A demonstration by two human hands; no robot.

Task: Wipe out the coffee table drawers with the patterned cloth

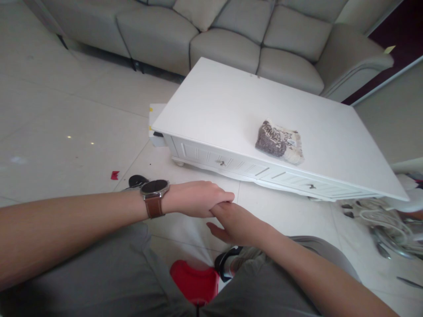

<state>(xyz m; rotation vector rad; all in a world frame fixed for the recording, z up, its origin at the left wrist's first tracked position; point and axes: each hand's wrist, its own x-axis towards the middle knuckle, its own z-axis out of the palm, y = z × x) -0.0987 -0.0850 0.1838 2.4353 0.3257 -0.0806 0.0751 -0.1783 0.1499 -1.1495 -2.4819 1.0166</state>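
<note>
My left hand (194,199), with a brown-strapped watch (154,197) on its wrist, reaches across my lap and closes its fingers round the fingers of my right hand (236,224). My right hand lies under it with its thumb sticking out and its fingers covered by the left hand. Both hands hover above my knees in grey trousers. On the white coffee table (231,101) in front of me lies a clear bag (280,141) with dark and pale contents, well beyond both hands.
A grey corner sofa (231,39) stands behind the table. A red object (194,281) and my shoe (228,264) are on the tiled floor between my knees. Cables and metal parts (386,224) lie at the right. A small red scrap (114,175) lies on the floor at left.
</note>
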